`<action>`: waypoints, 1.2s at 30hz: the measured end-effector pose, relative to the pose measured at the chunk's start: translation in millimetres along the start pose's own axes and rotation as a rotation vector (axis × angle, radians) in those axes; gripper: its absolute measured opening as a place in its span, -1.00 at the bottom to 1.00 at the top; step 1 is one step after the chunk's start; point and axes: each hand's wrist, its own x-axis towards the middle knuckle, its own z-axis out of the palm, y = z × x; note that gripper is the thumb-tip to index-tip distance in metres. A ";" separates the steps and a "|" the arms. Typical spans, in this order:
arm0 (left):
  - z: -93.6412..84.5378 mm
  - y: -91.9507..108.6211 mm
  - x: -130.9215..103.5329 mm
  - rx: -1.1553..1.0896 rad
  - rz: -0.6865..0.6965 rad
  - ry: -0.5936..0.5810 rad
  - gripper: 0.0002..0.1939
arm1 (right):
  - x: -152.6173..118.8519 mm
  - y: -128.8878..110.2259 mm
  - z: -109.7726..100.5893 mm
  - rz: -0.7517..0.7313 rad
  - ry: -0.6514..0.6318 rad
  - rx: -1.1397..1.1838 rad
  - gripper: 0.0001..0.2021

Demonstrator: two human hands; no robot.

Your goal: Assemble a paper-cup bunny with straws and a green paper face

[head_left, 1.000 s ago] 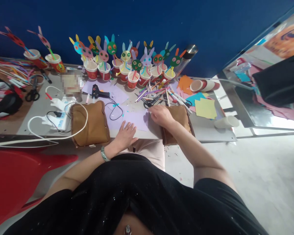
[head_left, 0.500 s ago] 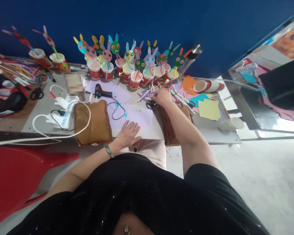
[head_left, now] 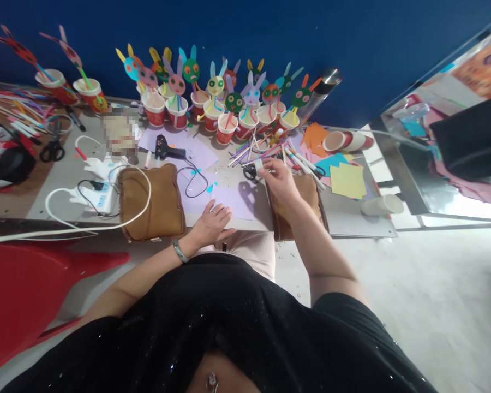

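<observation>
My left hand (head_left: 213, 222) rests with spread fingers at the table's front edge, by the purple paper (head_left: 233, 201), and holds nothing. Over the right brown pouch (head_left: 282, 221), my right hand (head_left: 277, 176) is closed in a pinch on something small and pale that I cannot make out. Black scissors (head_left: 250, 173) lie just left of its fingertips. Behind it is a pile of pens and straws (head_left: 288, 154). A black glue gun (head_left: 169, 148) lies at the left on purple paper.
Red and white cups (head_left: 228, 131) with paper rabbit heads stand along the blue wall, beside a steel flask (head_left: 325, 87). At left are a brown pouch (head_left: 151, 202) and a white power strip (head_left: 102, 199) with cables. Yellow paper (head_left: 347, 181) and a lying cup (head_left: 382, 205) are at right.
My right hand has drawn back from the pile toward me, with something pale in its fingers. My left hand stays by the table edge. The view has shifted slightly.
</observation>
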 end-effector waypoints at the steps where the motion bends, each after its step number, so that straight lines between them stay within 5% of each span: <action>1: 0.4 0.2 0.2 -0.003 0.000 0.000 -0.53 | -13.5 -3.4 3.5 0.020 0.028 0.032 -0.76; 6: 3.7 7.4 7.0 -0.013 0.032 -0.024 -0.50 | -61.1 -14.3 16.8 0.110 0.046 0.134 -0.69; 14: 6.6 24.9 19.0 -0.033 0.035 -0.085 -0.38 | -84.4 -18.3 28.4 -0.065 -0.034 -0.095 -0.66; 22: 3.1 21.6 11.2 -0.010 0.010 -0.141 -0.41 | -94.2 -7.5 20.0 0.020 0.201 -0.103 -0.46; 31: -9.8 20.9 4.1 -0.026 -0.002 -0.115 -0.67 | -104.3 -11.9 1.6 0.091 0.355 -0.106 -0.43; 36: -14.4 22.6 2.5 0.039 0.038 -0.072 -0.51 | -109.3 -17.0 1.3 0.113 0.373 -0.087 -0.43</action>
